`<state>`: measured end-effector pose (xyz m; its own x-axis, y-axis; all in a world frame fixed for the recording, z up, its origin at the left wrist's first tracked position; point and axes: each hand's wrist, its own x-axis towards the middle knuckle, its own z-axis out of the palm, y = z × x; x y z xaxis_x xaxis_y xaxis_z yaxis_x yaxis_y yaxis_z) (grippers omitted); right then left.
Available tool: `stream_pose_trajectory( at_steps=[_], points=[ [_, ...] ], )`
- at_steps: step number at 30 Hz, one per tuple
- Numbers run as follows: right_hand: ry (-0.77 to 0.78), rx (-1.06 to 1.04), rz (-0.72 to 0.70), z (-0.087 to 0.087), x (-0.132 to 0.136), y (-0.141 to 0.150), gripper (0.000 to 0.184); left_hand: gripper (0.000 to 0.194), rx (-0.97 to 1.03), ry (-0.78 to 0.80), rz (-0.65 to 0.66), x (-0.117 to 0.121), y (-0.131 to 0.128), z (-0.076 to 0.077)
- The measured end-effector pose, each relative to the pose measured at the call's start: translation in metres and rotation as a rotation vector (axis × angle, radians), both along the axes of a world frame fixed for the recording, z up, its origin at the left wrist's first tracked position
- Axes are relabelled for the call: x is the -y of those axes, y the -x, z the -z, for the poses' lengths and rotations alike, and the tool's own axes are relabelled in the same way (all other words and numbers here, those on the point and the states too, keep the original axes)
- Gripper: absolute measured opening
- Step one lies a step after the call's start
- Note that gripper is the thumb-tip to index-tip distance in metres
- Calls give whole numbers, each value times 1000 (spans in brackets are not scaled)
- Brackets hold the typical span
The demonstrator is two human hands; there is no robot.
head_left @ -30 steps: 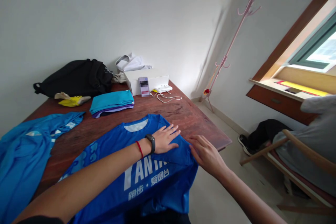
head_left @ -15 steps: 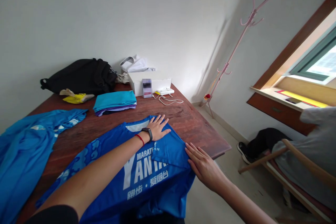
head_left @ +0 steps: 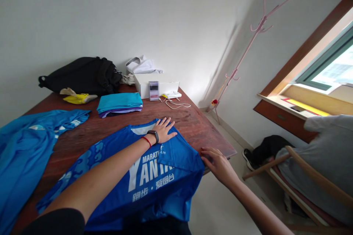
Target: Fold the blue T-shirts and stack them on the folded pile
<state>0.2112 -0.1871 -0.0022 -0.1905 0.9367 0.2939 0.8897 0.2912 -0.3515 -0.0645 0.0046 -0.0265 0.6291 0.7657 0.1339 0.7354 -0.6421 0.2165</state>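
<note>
A blue T-shirt (head_left: 176, 158) with white lettering lies at the near edge of the table, its lower part hanging over. My left hand (head_left: 164, 132), with a dark watch and a red cord at the wrist, rests flat on it beside the collar, fingers spread. One sleeve is folded inward across the chest. At the shirt's right side is my right hand (head_left: 217, 163), fingers a little bent and apart, its fingertips by the shirt's folded edge and the table edge. A second blue garment (head_left: 41, 143) lies loosely spread on the left.
Behind the shirt are a stack of folded clothes (head_left: 120, 103), a black backpack (head_left: 82, 75), a yellow item (head_left: 75, 98), a white box (head_left: 142, 85) and a white cable (head_left: 178, 104). A pink coat rack (head_left: 242, 60) stands beyond. A seated person (head_left: 317, 158) occupies a wooden chair (head_left: 298, 159).
My right hand has shifted slightly right off the shirt, and its fingers have bent more. My left hand stays on the shirt. The view has turned slightly.
</note>
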Motion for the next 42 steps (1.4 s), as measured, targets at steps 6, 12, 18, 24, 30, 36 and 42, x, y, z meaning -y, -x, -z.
stream_pose_trajectory(
  at_steps=[6, 12, 18, 24, 30, 36, 42],
  points=[
    [77, -30, 59, -5, -21, 11, 16, 78, 19, 6, 3, 0, 0, 0],
    [-9, 11, 21, 0, -33, 22, 9, 77, 33, -12, 9, 0, 0, 3],
    [-64, 64, -28, 0, -28, 21, 15, 80, 29, -11, 9, -3, 1, 8],
    [-74, 32, -150, -2, -21, 12, 25, 78, 50, -17, 8, -3, 2, 10],
    [-100, 80, -156, 5, -18, 4, 33, 78, 50, -9, 5, -3, 2, 9],
    [-86, 187, -199, 7, -11, 1, 40, 77, 46, -15, 1, -2, 2, 9],
    [-65, 171, -210, 3, -7, -1, 42, 78, 39, 2, -6, -1, 2, 5]
  ],
)
